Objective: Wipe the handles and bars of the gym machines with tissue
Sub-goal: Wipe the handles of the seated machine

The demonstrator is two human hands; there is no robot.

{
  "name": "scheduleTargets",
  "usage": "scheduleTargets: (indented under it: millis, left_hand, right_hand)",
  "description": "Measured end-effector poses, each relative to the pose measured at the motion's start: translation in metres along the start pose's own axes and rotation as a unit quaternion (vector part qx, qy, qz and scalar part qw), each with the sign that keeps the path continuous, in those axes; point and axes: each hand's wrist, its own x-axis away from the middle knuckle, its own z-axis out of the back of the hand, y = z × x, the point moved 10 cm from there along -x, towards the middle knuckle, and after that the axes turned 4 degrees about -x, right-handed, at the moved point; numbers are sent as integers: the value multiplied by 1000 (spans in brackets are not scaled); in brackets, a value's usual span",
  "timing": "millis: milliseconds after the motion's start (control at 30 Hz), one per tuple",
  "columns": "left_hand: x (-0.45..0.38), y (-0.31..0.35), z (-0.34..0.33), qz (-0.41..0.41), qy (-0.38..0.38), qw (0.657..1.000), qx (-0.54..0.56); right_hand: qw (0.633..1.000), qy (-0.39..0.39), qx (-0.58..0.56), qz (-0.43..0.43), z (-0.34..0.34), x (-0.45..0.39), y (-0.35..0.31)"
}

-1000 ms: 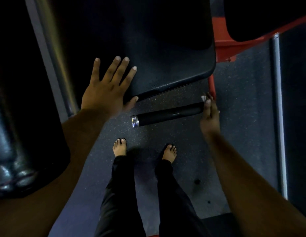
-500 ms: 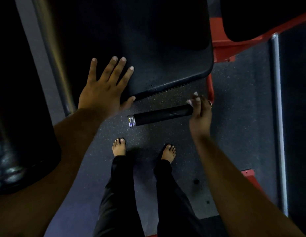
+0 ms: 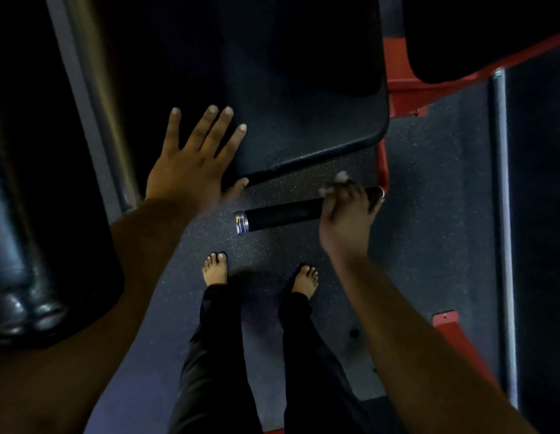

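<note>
A black padded handle [image 3: 281, 215] with a chrome end cap sticks out leftward from a red frame, just below the seat pad. My right hand [image 3: 347, 214] curls over the handle's right part and holds a white tissue [image 3: 336, 181] against it; bits of tissue show above the fingers. My left hand [image 3: 194, 164] lies flat with spread fingers on the near left corner of the black seat pad [image 3: 303, 114].
Red machine frame [image 3: 397, 70] runs behind the seat and another red bar [image 3: 454, 333] lies at lower right. A dark padded roller [image 3: 31, 214] fills the left. A chrome upright [image 3: 504, 214] stands at right. My bare feet [image 3: 216, 267] are on speckled rubber floor.
My right hand has slid leftward along the handle with the tissue, from the frame end toward the middle. My left hand has stayed flat on the seat pad.
</note>
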Motion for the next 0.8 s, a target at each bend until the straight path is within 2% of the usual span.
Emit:
scheduleTargets:
  millis: [67, 133, 167, 267, 300, 400, 467, 567, 600, 700, 767, 800]
  left_hand:
    - [0, -1, 0, 2, 1, 1000, 1]
    - [0, 0, 1, 0, 1, 1000, -2]
    - [1, 1, 0, -1, 2, 1000, -1]
    - [0, 0, 0, -1, 5, 1000, -5]
    - [0, 1, 0, -2, 4, 1000, -5]
    - [0, 1, 0, 1, 4, 1000, -8]
    - [0, 0, 0, 2, 6, 1000, -2]
    - [1, 0, 1, 0, 6, 1000, 6]
    - [1, 0, 1, -1, 3, 1000, 7]
    - [2, 1, 0, 2, 4, 1000, -1]
    - [1, 1, 1, 0, 4, 1000, 1]
    - [0, 0, 1, 2, 5, 1000, 3]
  right_hand:
    - [993, -33, 57, 97, -9, 16, -30]
    - [983, -63, 109, 136, -4, 6, -30]
    - [985, -74, 115, 108, 0, -8, -13]
    - [992, -97, 12, -76, 17, -38, 47]
    - [992, -92, 16, -83, 18, -38, 44]
    - [986, -89, 131, 52, -8, -3, -26]
    - [973, -88, 145, 158, -26, 29, -78]
    - [958, -95, 160, 217, -24, 25, -77]
    - [957, -84, 183, 210, -16, 14, -59]
    - [988, -28, 131, 78, 15, -9, -1]
    - [990, -17, 127, 66, 3, 8, -21]
    - [987, -21, 133, 91, -12, 23, -44]
